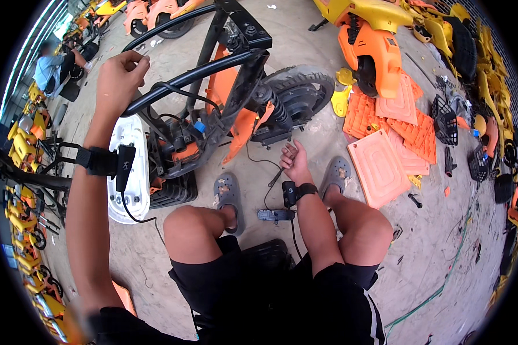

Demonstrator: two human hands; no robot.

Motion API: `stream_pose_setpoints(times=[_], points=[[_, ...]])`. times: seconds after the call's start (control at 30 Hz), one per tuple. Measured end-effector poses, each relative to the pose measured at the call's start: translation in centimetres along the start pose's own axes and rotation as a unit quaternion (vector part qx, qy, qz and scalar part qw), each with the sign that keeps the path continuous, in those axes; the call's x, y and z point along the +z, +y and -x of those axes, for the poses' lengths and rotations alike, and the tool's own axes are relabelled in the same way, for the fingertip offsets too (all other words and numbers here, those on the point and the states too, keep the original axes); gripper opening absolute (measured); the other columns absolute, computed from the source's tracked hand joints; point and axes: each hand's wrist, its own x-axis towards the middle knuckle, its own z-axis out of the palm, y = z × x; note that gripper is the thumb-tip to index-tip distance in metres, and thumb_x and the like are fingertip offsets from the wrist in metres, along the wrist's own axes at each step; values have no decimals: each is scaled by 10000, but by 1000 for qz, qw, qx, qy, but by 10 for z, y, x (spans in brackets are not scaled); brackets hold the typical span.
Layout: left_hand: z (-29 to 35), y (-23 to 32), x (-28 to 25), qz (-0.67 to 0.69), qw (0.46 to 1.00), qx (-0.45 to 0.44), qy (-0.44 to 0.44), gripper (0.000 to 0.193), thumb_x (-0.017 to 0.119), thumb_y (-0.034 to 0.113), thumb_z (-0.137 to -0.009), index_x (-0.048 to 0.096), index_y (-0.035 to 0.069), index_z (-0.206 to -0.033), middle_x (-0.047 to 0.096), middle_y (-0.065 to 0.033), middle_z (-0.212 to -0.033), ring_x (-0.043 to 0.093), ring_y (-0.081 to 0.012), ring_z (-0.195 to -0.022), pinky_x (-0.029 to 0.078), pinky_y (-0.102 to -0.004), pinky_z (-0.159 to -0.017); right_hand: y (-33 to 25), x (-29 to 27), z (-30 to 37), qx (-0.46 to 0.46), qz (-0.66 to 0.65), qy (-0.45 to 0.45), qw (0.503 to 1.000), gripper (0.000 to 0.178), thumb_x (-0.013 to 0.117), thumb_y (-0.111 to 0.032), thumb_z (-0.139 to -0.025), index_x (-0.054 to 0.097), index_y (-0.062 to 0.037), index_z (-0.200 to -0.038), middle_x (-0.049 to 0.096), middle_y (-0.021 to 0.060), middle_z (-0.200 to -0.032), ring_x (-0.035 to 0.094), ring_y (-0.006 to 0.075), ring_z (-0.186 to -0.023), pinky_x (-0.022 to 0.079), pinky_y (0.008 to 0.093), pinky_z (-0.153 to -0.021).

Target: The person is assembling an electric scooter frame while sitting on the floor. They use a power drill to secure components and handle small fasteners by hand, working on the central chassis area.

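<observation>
We had our left hand (118, 77) raised high and closed around the upper black tube of the scooter frame (213, 69), fingers curled over the bar so that it ran straight through our fist. The frame lay tipped on its side on the concrete floor (443, 241) in front of our knees, its rear wheel (302, 95) pointing away from us and to the right. Our left forearm stretched up from the lower edge, a black strap with a small device at the wrist.

Our right hand (295, 161) hung low between our sandalled feet, fingers loosely bent and pinching what looked like a thin dark tool; we could not tell exactly what it was. A black handheld tool (276, 215) lay on the floor just below that wrist.

The frame was bare black tubing with orange panels still inside, a blue clip, loose cables, and a white panel (129, 172) beside it. Orange panels (391, 138) were stacked well apart to the right.
</observation>
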Motion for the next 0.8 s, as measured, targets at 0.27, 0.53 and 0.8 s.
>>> stream_pose_setpoints(times=[0.27,0.53,0.8], points=[[-6,0,4,5,1000,23,10,325,622,313,-870,707,2,-912,654,-76,-592,603,-122,-524,447,-270,-552,-3,-16,-18,-54,41,-17,998,331,460,-403,-988,552,-87,-955,515,11,-770,309,90,-452,214,230,-382],[-6,-5,5,-7,1000,26,3,327,623,312,-871,702,-3,-906,653,-79,-591,605,-131,-524,453,-284,-558,-9,-8,-9,-14,40,-35,998,331,463,-399,-1001,556,-84,-967,494,-5,-746,314,80,-459,219,224,-384],[-3,-2,1,-5,1000,23,5,342,617,312,-886,695,-21,-892,632,-77,-562,575,-119,-507,435,-275,-561,-8,-12,-10,-9,47,-4,999,324,406,-367,-1026,555,-80,-1014,480,-9,-721,296,77,-446,211,227,-372]])
